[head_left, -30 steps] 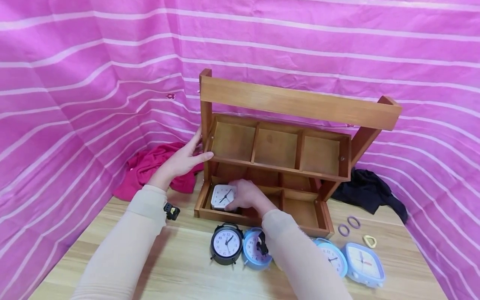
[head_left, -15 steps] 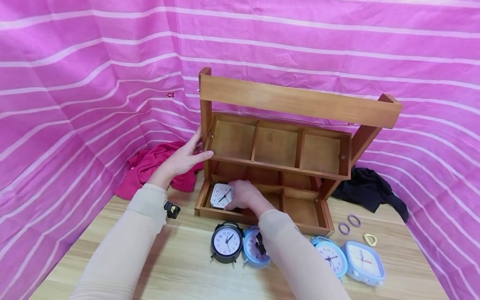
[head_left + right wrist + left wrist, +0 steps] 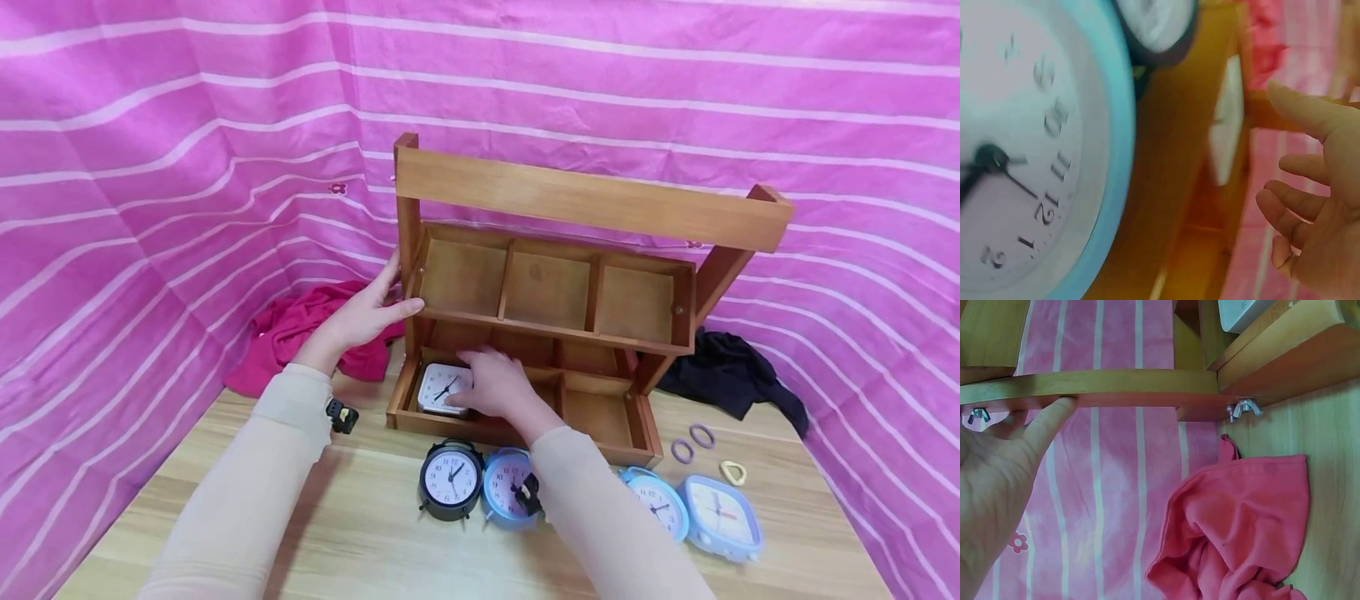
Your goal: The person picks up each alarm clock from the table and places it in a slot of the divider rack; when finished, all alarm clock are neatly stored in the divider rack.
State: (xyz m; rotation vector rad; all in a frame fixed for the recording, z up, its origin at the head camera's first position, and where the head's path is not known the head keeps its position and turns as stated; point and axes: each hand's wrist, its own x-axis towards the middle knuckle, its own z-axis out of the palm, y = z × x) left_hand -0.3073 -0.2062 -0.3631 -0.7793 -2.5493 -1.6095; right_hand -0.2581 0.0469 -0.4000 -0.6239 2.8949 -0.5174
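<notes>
"The right hand point(image 3: 497, 385), how does it lie?"

"Low over the lower tray point(image 3: 450, 428), its forearm point(image 3: 607, 517) reaching in across the front edge. Fingers loosely bent, thumb spread apart from them, gripping nothing."

"And the white clock point(image 3: 438, 388)?"

"Face up in the tray's left compartment, near the left front corner, just beside those fingertips. Whether they touch it, I can't tell."

"The left hand point(image 3: 363, 317)?"

"Braced against the left upright point(image 3: 408, 233) of the rack point(image 3: 592, 200), thumb straight out, fingers extended, spread wide."

"What sits by the tray's front edge?"

"A black clock point(image 3: 450, 481), just in front of it on the table point(image 3: 360, 517), with a blue clock point(image 3: 498, 483) beside that."
</notes>
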